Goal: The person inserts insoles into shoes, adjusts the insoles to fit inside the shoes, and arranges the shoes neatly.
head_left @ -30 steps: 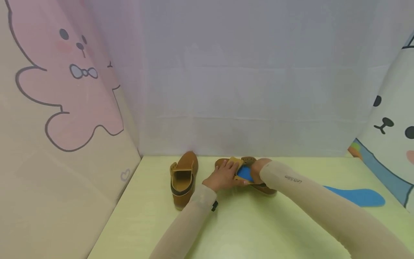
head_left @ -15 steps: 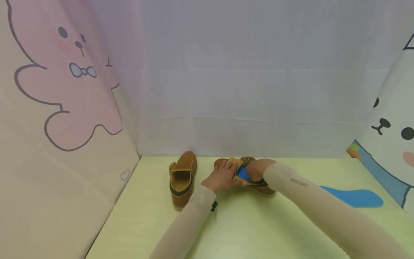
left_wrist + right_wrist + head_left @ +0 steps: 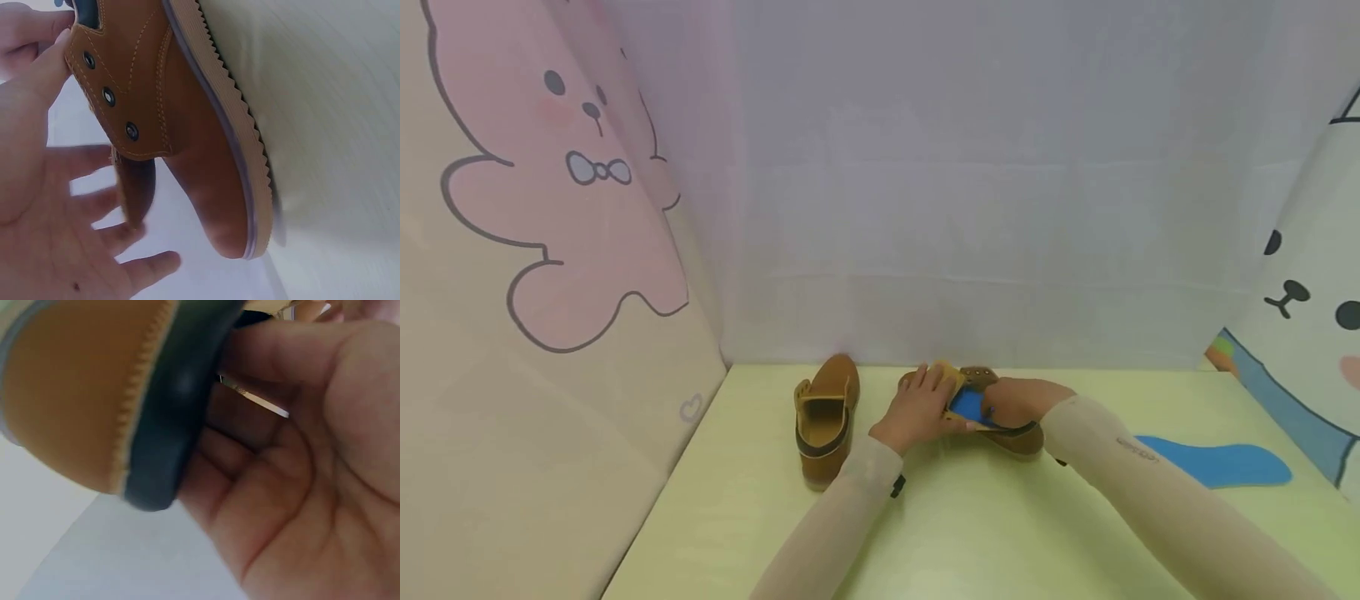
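A brown lace-up shoe [image 3: 1018, 442] without laces lies with its toe toward the back left and a blue insole [image 3: 967, 405] inside. My left hand [image 3: 917, 408] grips its front, fingers over the tan tongue and thumb at the near edge of the opening. In the left wrist view the thumb lies by the eyelet flap [image 3: 119, 106], and the fingers are against the folded-out tongue [image 3: 137, 187]. My right hand [image 3: 1022, 402] reaches over the dark heel collar [image 3: 178, 394], curled fingers at the insole's heel end. The shoe hides those fingertips.
A matching brown shoe [image 3: 823, 425] stands on the left, toe to the back. Another blue insole [image 3: 1240, 464] lies at the right, partly behind my right forearm. A pale curtain [image 3: 962, 208] closes off the back of the yellow-green table [image 3: 985, 533].
My right hand has drawn back toward the heel after reaching deeper, so more of the blue insole shows inside the shoe. The left hand stays on the shoe's front.
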Motion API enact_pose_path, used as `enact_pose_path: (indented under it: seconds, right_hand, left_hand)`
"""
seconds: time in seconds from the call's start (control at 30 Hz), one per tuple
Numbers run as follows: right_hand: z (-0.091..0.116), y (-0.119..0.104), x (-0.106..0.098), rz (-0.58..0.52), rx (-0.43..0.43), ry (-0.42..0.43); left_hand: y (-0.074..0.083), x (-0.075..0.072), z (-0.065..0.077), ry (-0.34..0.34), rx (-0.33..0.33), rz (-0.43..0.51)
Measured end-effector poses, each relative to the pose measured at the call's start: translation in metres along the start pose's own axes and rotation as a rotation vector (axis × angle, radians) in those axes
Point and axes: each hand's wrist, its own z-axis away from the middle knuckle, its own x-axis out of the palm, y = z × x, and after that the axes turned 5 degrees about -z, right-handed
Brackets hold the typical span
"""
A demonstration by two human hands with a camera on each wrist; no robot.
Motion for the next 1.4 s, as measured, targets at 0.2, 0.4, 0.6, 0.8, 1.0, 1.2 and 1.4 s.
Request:
enact_pose_path:
  seconds: [0.2, 0.4, 0.6, 0.8, 1.0, 1.2, 1.4]
  right_hand:
    - [0.006, 0.007, 0.004, -0.044, -0.136, 0.139]
    - [0.006, 0.014, 0.015, -0.057, -0.262, 0.278]
    - [0.006, 0.02, 0.021, -0.022, -0.353, 0.596]
    - [0.003, 0.027, 0.026, -0.059, -0.201, 0.766]
    - [-0.007, 0.035, 0.029, -0.212, -0.07, 0.702]
    - [-0.011, 0.04, 0.035, -0.237, -0.055, 0.735]
    - [-0.015, 0.04, 0.038, -0.264, -0.057, 0.789]
  left_hand:
    - [0.003, 0.002, -0.003, 0.186, -0.006, -0.001]
    - [0.005, 0.002, 0.006, 0.273, -0.062, 0.103]
    - [0.009, -0.002, 0.017, 0.238, -0.178, 0.245]
    - [0.013, -0.001, 0.019, 0.139, -0.291, 0.324]
    - [0.016, -0.001, 0.018, 0.151, -0.268, 0.355]
    - [0.018, -0.001, 0.016, 0.204, -0.215, 0.413]
    - [0.02, -0.001, 0.013, 0.236, -0.118, 0.318]
